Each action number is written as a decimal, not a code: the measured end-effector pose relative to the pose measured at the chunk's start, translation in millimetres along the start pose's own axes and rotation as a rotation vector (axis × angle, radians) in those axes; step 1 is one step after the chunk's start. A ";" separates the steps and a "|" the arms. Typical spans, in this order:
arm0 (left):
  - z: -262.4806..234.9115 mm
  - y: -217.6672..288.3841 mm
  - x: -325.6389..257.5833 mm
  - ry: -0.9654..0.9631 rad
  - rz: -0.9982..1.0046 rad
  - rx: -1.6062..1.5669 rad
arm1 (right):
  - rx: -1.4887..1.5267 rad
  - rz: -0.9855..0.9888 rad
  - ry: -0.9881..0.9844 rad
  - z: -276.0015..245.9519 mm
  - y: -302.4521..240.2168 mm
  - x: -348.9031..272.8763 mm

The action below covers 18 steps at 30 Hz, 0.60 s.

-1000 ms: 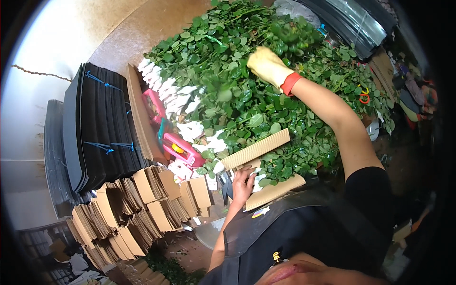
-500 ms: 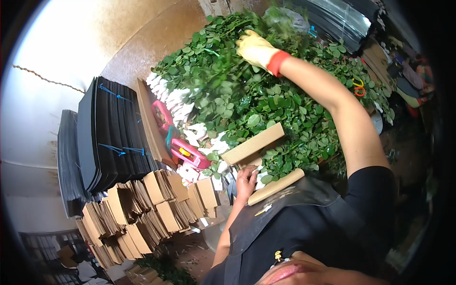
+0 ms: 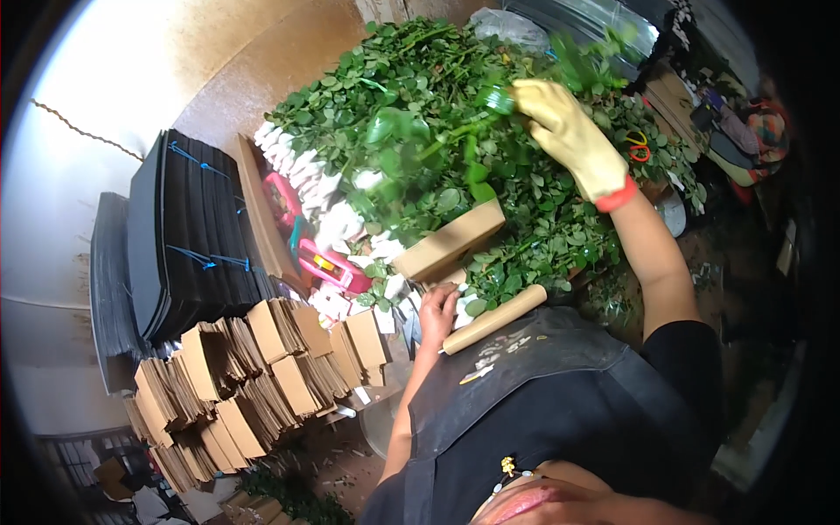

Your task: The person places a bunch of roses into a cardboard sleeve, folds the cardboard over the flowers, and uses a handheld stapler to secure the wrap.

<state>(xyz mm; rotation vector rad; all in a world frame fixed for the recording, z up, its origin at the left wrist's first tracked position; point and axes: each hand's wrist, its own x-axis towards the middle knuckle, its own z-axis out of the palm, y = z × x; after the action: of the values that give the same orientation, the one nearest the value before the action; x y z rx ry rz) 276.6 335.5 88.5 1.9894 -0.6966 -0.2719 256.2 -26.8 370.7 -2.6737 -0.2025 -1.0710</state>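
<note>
My right hand [image 3: 564,131], in a pale yellow glove with a red cuff, is closed on a leafy green stem [image 3: 468,133] above a large heap of similar stems [image 3: 525,184]. Motion blurs the leaves. Bare and with fingers bent, my left hand [image 3: 437,311] rests at the left end of a folded cardboard wrap [image 3: 497,319]. More leafy stems lie between the wrap's raised flaps. White bits show beside the left fingertips, and what they press on is mostly hidden. Scissors [image 3: 409,324] with dark blades lie just left of that hand.
Left of the heap are white-wrapped flower heads [image 3: 297,175] and a pink tape dispenser [image 3: 337,269]. Stacked cardboard pieces [image 3: 297,385] and tied black sheets [image 3: 188,236] stand further left. Scissors with red and yellow handles [image 3: 639,149] lie at the right.
My right hand has come away from the far heap, rightward and nearer, with a leafy stem now in it. My left hand stays at the cardboard wrap. The whole view has shifted slightly.
</note>
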 end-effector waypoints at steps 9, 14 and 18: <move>10.1 -6.8 3.4 -0.011 -0.313 -0.260 | 0.186 0.388 -0.428 33.5 4.4 -181.2; -2.1 0.9 4.3 0.004 -0.133 -0.081 | 0.240 0.809 -0.512 77.1 13.5 -225.3; -7.9 3.3 5.6 -0.120 -0.330 -0.214 | -0.131 0.298 -0.581 69.0 31.7 -220.5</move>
<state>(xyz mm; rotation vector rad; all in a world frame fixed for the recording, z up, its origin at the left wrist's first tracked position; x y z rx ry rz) 283.5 336.9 95.9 1.8854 -0.3903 -0.6409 149.9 -45.2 163.9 -2.9391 0.1666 -0.2126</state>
